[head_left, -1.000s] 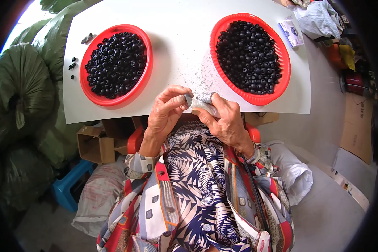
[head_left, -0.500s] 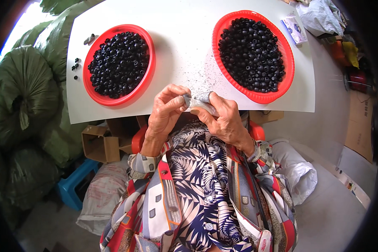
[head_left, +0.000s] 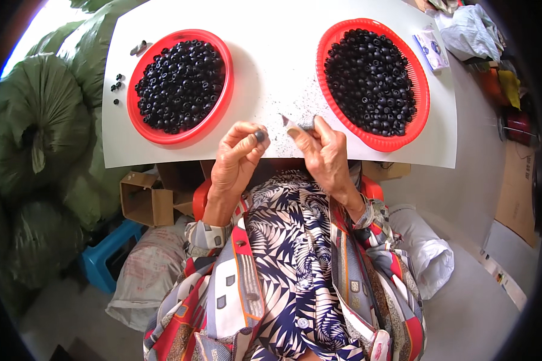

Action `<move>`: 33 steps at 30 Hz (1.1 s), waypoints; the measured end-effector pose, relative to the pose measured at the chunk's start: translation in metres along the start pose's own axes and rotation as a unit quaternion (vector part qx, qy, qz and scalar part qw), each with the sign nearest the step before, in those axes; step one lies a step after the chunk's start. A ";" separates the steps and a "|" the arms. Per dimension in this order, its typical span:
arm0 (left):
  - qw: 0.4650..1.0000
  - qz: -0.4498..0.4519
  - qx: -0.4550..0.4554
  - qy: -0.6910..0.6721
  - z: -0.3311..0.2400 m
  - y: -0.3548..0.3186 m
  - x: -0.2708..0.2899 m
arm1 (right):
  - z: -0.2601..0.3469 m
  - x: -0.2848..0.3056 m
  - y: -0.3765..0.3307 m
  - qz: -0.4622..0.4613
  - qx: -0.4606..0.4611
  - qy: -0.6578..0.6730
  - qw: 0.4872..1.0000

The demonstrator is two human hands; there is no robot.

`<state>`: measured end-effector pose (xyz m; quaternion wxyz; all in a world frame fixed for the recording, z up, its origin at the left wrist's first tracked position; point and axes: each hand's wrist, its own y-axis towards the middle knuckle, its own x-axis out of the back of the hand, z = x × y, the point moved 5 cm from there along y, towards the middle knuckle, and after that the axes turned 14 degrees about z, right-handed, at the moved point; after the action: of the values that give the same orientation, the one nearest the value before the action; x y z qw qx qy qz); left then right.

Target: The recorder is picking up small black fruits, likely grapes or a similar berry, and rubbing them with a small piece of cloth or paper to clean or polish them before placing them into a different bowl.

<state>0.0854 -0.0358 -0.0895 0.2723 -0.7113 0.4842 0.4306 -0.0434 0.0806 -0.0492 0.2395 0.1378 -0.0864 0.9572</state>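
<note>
My left hand point(head_left: 236, 157) is closed, pinching a small dark round piece point(head_left: 259, 136) between thumb and fingertips just above the table's front edge. Beside it, my right hand point(head_left: 324, 155) is closed round a small pointed blade point(head_left: 286, 122) with a dark tip and a pale lower part, its point toward the upper left. Something grey shows behind the right fingers; I cannot make out what it is. The two hands are apart. Black hollow round pieces fill a red basin point(head_left: 227, 90) at the left and a red slotted basket point(head_left: 424, 99) at the right.
Dark crumbs lie scattered on the white table point(head_left: 265, 66). A few loose pieces point(head_left: 116, 86) and a small box point(head_left: 430, 50) sit by its sides. Green sacks point(head_left: 39, 120), a blue stool point(head_left: 111, 253), cardboard boxes point(head_left: 147, 198) and white sacks point(head_left: 424, 259) surround me.
My hands have come apart; the blade's tip now shows, clear of the left hand. A dark round piece is now visible in the left fingertips. The whole view has shifted slightly.
</note>
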 end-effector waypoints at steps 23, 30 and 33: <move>0.998 -0.008 0.060 -0.002 0.013 0.003 -0.001 | -0.036 0.000 -0.020 0.038 -0.063 0.070 0.995; 0.997 0.026 0.070 0.003 0.024 0.003 0.004 | -0.051 0.002 -0.028 0.030 -0.082 0.073 0.993; 0.997 0.004 0.054 0.053 0.018 -0.001 0.002 | -0.050 -0.002 -0.026 0.029 -0.073 0.092 0.993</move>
<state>0.0808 -0.0222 -0.1001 0.2825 -0.7155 0.5232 0.3667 -0.0399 0.1143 -0.0946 0.2283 0.0292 -0.1377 0.9633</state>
